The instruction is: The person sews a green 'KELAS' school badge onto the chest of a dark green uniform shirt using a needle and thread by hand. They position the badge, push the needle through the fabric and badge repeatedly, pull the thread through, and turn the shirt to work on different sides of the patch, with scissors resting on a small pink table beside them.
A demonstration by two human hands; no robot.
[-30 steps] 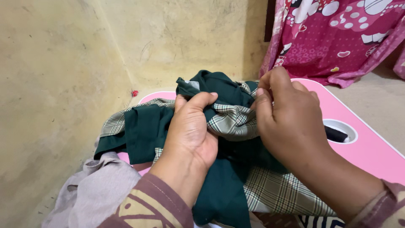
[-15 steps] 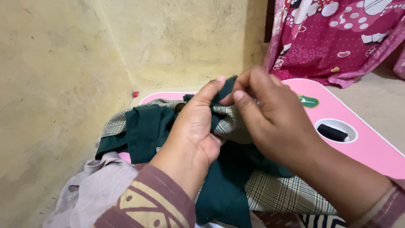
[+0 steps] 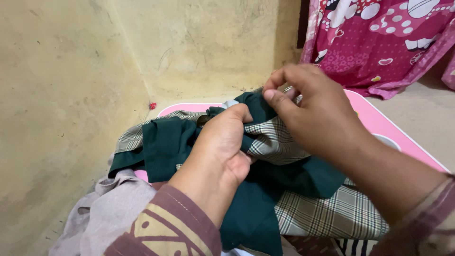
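Observation:
A dark green and plaid garment (image 3: 265,189) lies bunched on a small pink table (image 3: 377,123). My left hand (image 3: 222,142) clutches a fold of it near the middle, thumb on the plaid part. My right hand (image 3: 313,111) is raised just beyond, pinching the garment's upper edge between thumb and forefinger. Whether something small is also between those fingers cannot be told. Both wrists wear maroon patterned sleeves.
A grey cloth (image 3: 106,213) is heaped at the lower left beside the table. A yellowish wall (image 3: 95,61) closes in the left and back. A pink patterned curtain (image 3: 379,38) hangs at the upper right over a bare floor (image 3: 426,114).
My right hand has risen and moved right, pulling the garment's upper edge up; it now covers the round recess in the table. My left hand has shifted its grip slightly lower.

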